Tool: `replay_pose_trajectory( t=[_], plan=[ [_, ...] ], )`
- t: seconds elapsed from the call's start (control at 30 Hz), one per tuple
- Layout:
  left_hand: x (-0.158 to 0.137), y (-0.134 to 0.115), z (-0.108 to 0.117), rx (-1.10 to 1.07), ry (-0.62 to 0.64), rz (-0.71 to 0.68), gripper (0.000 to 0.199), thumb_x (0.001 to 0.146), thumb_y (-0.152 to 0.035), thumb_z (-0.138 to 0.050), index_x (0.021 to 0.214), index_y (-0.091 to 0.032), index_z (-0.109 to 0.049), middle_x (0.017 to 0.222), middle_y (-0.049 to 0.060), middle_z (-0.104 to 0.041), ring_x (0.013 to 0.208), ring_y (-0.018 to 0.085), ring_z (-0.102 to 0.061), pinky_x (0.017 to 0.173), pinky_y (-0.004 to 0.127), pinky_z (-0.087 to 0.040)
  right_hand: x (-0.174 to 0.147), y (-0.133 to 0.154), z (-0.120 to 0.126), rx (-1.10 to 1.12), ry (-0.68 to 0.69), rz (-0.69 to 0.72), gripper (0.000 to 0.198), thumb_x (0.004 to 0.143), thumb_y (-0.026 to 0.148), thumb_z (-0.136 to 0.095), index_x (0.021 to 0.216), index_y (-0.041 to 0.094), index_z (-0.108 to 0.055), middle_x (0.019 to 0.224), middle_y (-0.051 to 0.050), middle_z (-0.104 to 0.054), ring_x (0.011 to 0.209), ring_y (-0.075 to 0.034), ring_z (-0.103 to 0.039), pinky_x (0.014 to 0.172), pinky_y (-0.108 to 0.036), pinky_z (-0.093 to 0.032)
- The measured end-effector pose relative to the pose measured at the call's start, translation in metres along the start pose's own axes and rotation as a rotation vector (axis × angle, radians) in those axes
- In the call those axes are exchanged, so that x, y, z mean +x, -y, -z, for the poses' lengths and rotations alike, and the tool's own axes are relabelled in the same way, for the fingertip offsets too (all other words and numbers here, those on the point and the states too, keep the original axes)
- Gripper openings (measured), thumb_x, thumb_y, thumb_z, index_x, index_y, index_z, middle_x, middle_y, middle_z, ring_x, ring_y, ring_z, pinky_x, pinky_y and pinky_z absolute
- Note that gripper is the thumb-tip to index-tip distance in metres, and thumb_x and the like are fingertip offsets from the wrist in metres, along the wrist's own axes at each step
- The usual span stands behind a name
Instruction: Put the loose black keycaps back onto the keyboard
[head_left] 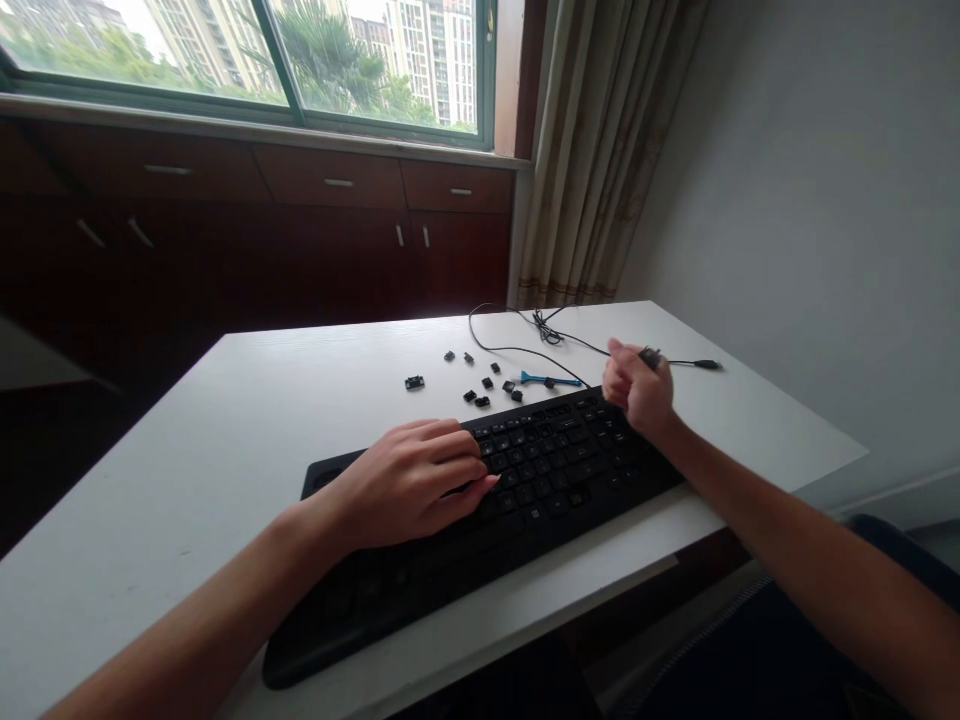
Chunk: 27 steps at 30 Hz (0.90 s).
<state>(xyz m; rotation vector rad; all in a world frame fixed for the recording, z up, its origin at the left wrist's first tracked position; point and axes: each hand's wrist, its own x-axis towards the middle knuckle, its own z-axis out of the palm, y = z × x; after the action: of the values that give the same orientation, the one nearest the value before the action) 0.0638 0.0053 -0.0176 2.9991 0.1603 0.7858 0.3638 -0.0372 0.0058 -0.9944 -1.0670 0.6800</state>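
Note:
A black keyboard (577, 455) lies at a slant along the front of the white table, with a few gaps among its keys. My left hand (420, 475) rests palm down on its left and middle part, the fingers stretched over the keys and hiding some of them. Over the keyboard's far right end, my right hand (637, 385) is closed in a fist. A small dark, bristly-looking piece (651, 357) sticks out of that fist; the rest of it is hidden. Behind the keyboard lie several loose black keycaps (482, 402) and a slim blue tool (551, 379) with a pale tip.
A thin black cable (510, 349) loops to a tied bundle (547, 328) at the back; its plug (706, 365) lies to the right. The white table (180, 440) has its front edge close to me. Beyond stand dark red cabinets (330, 240), a window and a curtain (592, 150).

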Motion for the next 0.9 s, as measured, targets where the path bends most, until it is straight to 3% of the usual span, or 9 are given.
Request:
replay_pose_trajectory(
  t=[0.2, 0.3, 0.4, 0.5, 0.6, 0.77, 0.9],
  plan=[
    [0.000, -0.001, 0.001, 0.011, -0.004, 0.001, 0.013, 0.092, -0.021, -0.060, 0.084, -0.019, -0.069, 0.081, 0.004, -0.066, 0.072, 0.016, -0.059, 0.071, 0.030, -0.049, 0.012, 0.017, 0.005, 0.001, 0.010, 0.102, 0.058, 0.086, 0.047, -0.068, 0.050, 0.022, -0.031, 0.044, 0.007, -0.022, 0.035, -0.006, -0.021, 0.033, -0.025, -0.014],
    [0.001, -0.001, 0.000, 0.009, -0.003, 0.002, 0.013, 0.093, -0.021, -0.059, 0.085, -0.019, -0.069, 0.081, 0.004, -0.067, 0.073, 0.015, -0.059, 0.071, 0.030, -0.049, 0.014, 0.013, 0.007, -0.054, 0.057, 0.022, 0.056, 0.085, 0.051, -0.069, 0.052, 0.022, -0.034, 0.045, 0.008, -0.026, 0.035, -0.006, -0.025, 0.033, -0.025, -0.019],
    [0.002, -0.001, 0.000, 0.002, 0.002, 0.003, 0.012, 0.093, -0.020, -0.060, 0.084, -0.019, -0.068, 0.082, 0.004, -0.067, 0.072, 0.015, -0.058, 0.070, 0.030, -0.049, 0.013, -0.002, 0.006, -0.291, 0.186, -0.070, 0.041, 0.087, 0.057, -0.064, 0.069, 0.022, -0.055, 0.048, 0.007, -0.039, 0.038, -0.009, -0.035, 0.037, -0.026, -0.031],
    [0.003, -0.001, 0.000, 0.002, 0.008, 0.007, 0.013, 0.093, -0.021, -0.060, 0.083, -0.018, -0.068, 0.082, 0.004, -0.067, 0.073, 0.016, -0.058, 0.071, 0.031, -0.049, 0.017, -0.011, 0.000, -0.670, 0.356, -0.013, 0.037, 0.089, 0.056, -0.061, 0.092, 0.021, -0.070, 0.059, 0.002, -0.058, 0.050, -0.012, -0.051, 0.050, -0.028, -0.041],
    [0.002, -0.001, 0.000, 0.005, 0.007, 0.014, 0.012, 0.092, -0.021, -0.060, 0.083, -0.018, -0.067, 0.082, 0.004, -0.067, 0.073, 0.016, -0.058, 0.071, 0.031, -0.049, 0.027, -0.013, -0.013, -0.925, 0.522, 0.027, 0.037, 0.086, 0.055, -0.065, 0.090, 0.020, -0.075, 0.073, -0.003, -0.070, 0.065, -0.016, -0.060, 0.062, -0.029, -0.044],
    [0.002, -0.003, 0.001, 0.006, 0.005, 0.016, 0.013, 0.092, -0.021, -0.060, 0.082, -0.018, -0.067, 0.080, 0.004, -0.066, 0.072, 0.016, -0.058, 0.071, 0.031, -0.049, 0.038, -0.020, -0.031, -1.008, 0.702, -0.079, 0.043, 0.076, 0.061, -0.071, 0.085, 0.020, -0.076, 0.075, -0.004, -0.073, 0.068, -0.019, -0.063, 0.060, -0.029, -0.043],
    [0.002, -0.004, 0.001, 0.010, 0.001, 0.023, 0.014, 0.092, -0.021, -0.060, 0.080, -0.017, -0.067, 0.079, 0.004, -0.066, 0.071, 0.016, -0.058, 0.070, 0.031, -0.049, 0.037, -0.029, -0.035, -1.019, 0.751, -0.049, 0.037, 0.076, 0.057, -0.073, 0.082, 0.020, -0.075, 0.077, -0.005, -0.074, 0.070, -0.020, -0.064, 0.062, -0.030, -0.044]
  ],
)
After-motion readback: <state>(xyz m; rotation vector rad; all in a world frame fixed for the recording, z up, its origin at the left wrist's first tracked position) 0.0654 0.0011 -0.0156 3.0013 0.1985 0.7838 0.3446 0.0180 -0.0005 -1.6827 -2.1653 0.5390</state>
